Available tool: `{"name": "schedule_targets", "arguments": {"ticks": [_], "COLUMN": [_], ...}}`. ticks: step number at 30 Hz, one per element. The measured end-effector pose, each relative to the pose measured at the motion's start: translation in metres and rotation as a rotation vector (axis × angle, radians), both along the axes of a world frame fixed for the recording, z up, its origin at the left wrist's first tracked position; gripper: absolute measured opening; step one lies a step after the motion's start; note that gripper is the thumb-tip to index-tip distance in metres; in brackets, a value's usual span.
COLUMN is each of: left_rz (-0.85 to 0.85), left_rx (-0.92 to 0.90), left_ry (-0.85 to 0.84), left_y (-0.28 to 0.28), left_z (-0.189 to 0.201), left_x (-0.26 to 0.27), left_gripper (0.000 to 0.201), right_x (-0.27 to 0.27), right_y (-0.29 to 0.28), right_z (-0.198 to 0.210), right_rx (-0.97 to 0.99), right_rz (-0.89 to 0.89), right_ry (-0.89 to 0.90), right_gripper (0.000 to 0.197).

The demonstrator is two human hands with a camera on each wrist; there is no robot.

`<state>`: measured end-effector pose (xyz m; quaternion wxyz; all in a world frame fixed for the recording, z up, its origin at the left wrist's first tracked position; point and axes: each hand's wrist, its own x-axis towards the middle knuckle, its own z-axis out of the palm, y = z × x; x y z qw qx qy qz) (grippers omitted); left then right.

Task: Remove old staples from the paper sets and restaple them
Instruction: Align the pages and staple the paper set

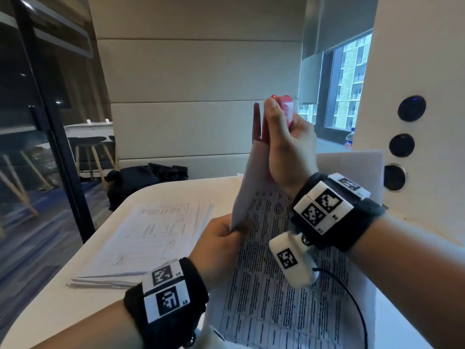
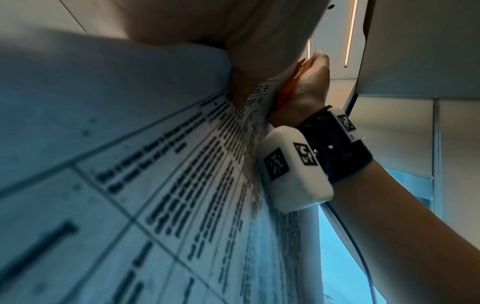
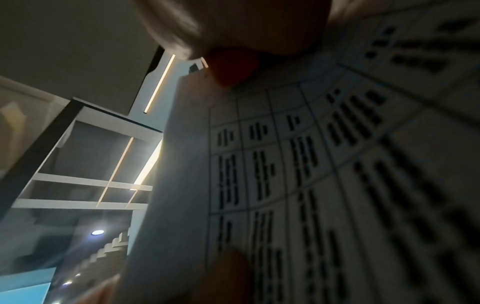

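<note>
A printed paper set [image 1: 274, 268] is lifted off the table, its top corner raised in the air. My right hand [image 1: 286, 147] grips a red stapler [image 1: 283, 109] held upright, with the paper's top corner between the stapler's two arms. My left hand [image 1: 221, 243] pinches the paper's left edge lower down. In the left wrist view the paper set [image 2: 161, 185] fills the frame, with my right hand [image 2: 309, 86] and the stapler [image 2: 288, 90] at its top. The right wrist view shows the paper set [image 3: 311, 164] and the stapler's red underside [image 3: 233, 67], dark and blurred.
A second stack of printed sheets [image 1: 148, 238] lies on the white table [image 1: 50, 311] to the left. A dark bag [image 1: 151, 177] sits on the floor beyond the table. A white column with round black buttons [image 1: 402, 144] stands at right. A black cable [image 1: 352, 298] trails from my right wrist.
</note>
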<state>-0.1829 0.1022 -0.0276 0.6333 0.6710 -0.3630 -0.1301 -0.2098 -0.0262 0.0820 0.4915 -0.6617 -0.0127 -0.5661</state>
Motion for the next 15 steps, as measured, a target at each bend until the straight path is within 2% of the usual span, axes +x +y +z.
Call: {"name": "schedule_targets", "arguments": {"ticks": [4, 9, 13, 15], "left_rz": [-0.012, 0.034, 0.169, 0.259], "left_rx": [0.030, 0.185, 0.262, 0.262], "left_ry": [0.003, -0.116, -0.072, -0.024], "left_y": [0.004, 0.011, 0.021, 0.028], "left_z": [0.007, -0.001, 0.003, 0.011], "left_x": [0.000, 0.013, 0.036, 0.060], "left_gripper": [0.039, 0.040, 0.039, 0.033], "right_x": [0.000, -0.012, -0.014, -0.013], "right_y": [-0.009, -0.020, -0.040, -0.053], "right_z": [0.011, 0.025, 0.028, 0.020], "right_rx": [0.120, 0.415, 0.392, 0.360], "right_rz": [0.108, 0.152, 0.056, 0.032], "right_ry": [0.225, 0.186, 0.143, 0.208], "right_gripper": [0.050, 0.042, 0.020, 0.012]}}
